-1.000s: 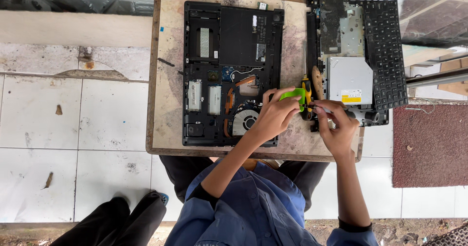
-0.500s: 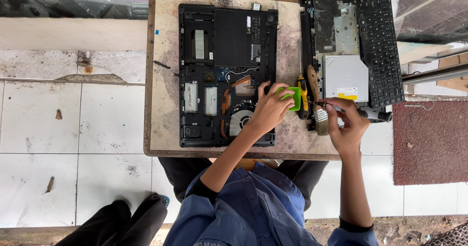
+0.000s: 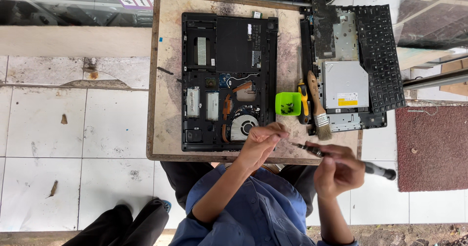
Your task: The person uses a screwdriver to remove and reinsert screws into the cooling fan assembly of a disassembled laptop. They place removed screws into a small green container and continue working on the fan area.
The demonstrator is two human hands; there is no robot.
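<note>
The screwdriver (image 3: pixel 341 157) lay across the lower right of the frame, just off the near edge of the worktop (image 3: pixel 165 80), its dark handle pointing right and its thin tip pointing left. The right hand (image 3: pixel 339 170) was clenched around its shaft. The left hand (image 3: pixel 261 146) had its fingertips pinched together right at the tip; I could not tell whether anything small sat between them. Just above the hands a small green tray (image 3: pixel 287 104) held dark screws, with a yellow-handled tool (image 3: pixel 303 100) and a paintbrush (image 3: pixel 318 107) lying beside it. In the middle of the worktop lay an opened laptop base (image 3: pixel 229 75), its round fan (image 3: pixel 243 125) near the left hand. At the upper right rested a removed keyboard (image 3: pixel 385 56) and a silver optical drive (image 3: pixel 345 85).
</note>
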